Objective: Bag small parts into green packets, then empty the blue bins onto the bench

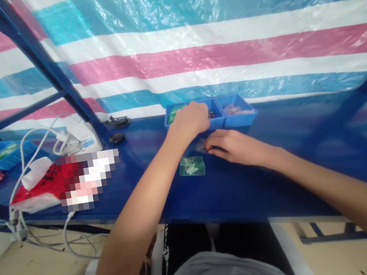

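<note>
My left hand [191, 116] hangs over the middle of a blue compartment tray [199, 127] at the back of the table. Its fingers are curled downward and closed; the fingertips are hidden, so anything between them cannot be seen. Just in front of the tray, my right hand [228, 144] pinches the edge of a small clear plastic bag [200, 146] lying at the tabletop. Closer to me lies a green-tinted packet [192, 167] with whitish pieces inside. More green packets [173, 114] fill the tray's left compartment, and small dark parts show right of my left hand.
A second blue bin [251, 116] with pale bagged items adjoins the tray. On the left are a white power strip [84, 137] with cables, a red-and-white package [46, 184], another blue tray [1, 157] and a dark round object [117, 138]. A blue frame post [37, 58] rises there.
</note>
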Demonstrator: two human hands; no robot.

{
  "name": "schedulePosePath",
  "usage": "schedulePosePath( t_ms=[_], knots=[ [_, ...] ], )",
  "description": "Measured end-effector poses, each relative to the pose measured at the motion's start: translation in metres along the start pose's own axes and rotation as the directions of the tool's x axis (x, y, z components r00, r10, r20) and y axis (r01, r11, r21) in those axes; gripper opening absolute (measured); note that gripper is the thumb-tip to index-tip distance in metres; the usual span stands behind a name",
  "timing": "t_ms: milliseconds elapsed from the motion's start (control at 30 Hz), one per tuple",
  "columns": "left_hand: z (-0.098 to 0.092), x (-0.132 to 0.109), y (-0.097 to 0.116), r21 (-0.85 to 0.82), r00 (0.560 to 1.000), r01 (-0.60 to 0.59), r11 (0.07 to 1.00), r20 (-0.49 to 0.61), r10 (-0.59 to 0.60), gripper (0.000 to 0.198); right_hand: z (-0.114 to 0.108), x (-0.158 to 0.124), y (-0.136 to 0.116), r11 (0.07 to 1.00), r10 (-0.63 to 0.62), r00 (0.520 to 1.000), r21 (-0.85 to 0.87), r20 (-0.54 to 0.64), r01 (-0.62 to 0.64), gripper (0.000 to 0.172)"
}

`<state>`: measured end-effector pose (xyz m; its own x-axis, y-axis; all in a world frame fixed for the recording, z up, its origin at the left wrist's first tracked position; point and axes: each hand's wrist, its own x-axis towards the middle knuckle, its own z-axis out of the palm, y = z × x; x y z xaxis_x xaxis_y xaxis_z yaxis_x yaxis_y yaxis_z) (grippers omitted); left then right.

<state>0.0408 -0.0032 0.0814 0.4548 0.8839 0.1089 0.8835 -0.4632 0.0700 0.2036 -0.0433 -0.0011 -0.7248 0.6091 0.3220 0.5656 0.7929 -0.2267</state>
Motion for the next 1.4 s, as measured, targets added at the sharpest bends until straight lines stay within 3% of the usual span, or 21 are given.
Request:
schedulePosePath(
  t_ms=[100,167,300,467,567,733,900,1033,1100,1200,1400],
  knots=[
    [-0.004,-0.01,-0.012,-0.096,0.988,-0.142,0.985,0.049,0.147,0.02,0.002,0.0,0.003,1.0,0.009,1.0,-0.003,-0.017,-0.009,0.018],
    [-0.001,-0.017,-0.024,-0.193,0.957,-0.257,0.947,0.086,0.277,0.019,0.004,0.0,0.005,1.0,0.014,0.999,-0.006,-0.031,-0.014,0.02],
    [0.019,-0.024,-0.049,-0.327,0.908,-0.404,0.854,-0.029,0.419,0.017,0.006,-0.001,0.006,1.0,0.01,0.999,0.005,-0.052,-0.01,0.023],
    [0.045,-0.034,-0.061,-0.389,0.915,-0.401,0.829,-0.123,0.384,0.015,0.004,0.0,0.001,0.999,-0.032,0.999,-0.021,-0.037,0.031,0.025],
    [0.05,-0.041,-0.062,-0.29,0.903,-0.429,0.856,-0.152,0.401,0.017,0.004,0.0,0.001,1.0,-0.011,0.999,-0.009,-0.051,0.01,0.026],
    [0.049,-0.045,-0.063,-0.188,0.884,-0.457,0.87,-0.206,0.42,0.021,0.002,0.001,0.006,0.976,0.188,0.964,0.144,-0.189,-0.162,0.016],
    [0.057,-0.041,-0.062,-0.186,0.873,-0.471,0.862,-0.237,0.426,0.019,0.0,0.002,0.012,0.819,0.412,0.887,0.51,-0.206,-0.262,0.013],
    [0.063,-0.039,-0.06,-0.199,0.863,-0.481,0.854,-0.278,0.421,0.023,0.002,0.004,0.012,0.638,0.484,0.867,0.726,-0.116,-0.259,0.021],
    [0.065,-0.039,-0.059,-0.218,0.864,-0.476,0.852,-0.298,0.406,0.022,0.002,0.004,0.01,0.596,0.486,0.87,0.76,-0.085,-0.259,0.023],
    [0.067,-0.039,-0.058,-0.25,0.861,-0.481,0.84,-0.319,0.397,0.019,0.002,0.004,0.008,0.623,0.465,0.882,0.735,-0.074,-0.267,0.025],
    [0.069,-0.039,-0.054,-0.317,0.87,-0.468,0.825,-0.332,0.365,0.016,0.005,0.003,0.013,0.763,0.465,0.875,0.563,-0.136,-0.318,0.023]
  ],
)
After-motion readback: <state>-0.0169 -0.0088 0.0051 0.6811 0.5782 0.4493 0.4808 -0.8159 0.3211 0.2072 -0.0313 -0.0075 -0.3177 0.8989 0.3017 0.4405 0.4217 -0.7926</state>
